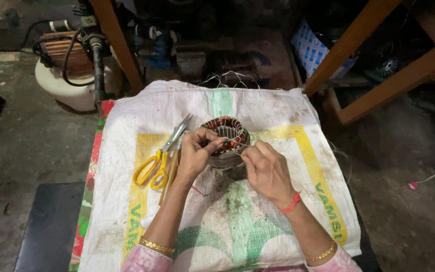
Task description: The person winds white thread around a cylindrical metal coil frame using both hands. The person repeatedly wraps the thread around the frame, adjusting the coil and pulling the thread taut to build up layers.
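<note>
Two hands on one motor stator, one pair of scissors beside.
Left hand [193, 155] grip pinched on stator [225, 141] rim; right hand [267, 168] grip pinched on thin thread [241, 145] at its near edge. Yellow scissors [161, 153] just left. Stator mid-desk on white sack [237, 226]; bare sack all round.

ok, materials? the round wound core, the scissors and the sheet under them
Wound core: looks like a dull grey metal ring carrying glossy reddish-brown coils, probably enamelled copper wire; pale threads cross the top. Scissors: bright bare steel blades, glossy yellow handles, likely plastic. Sheet: seems a woven plastic sack, matte white with yellow and green print, stained. Left hand steadies the core; right hand pinches a thread.
</note>
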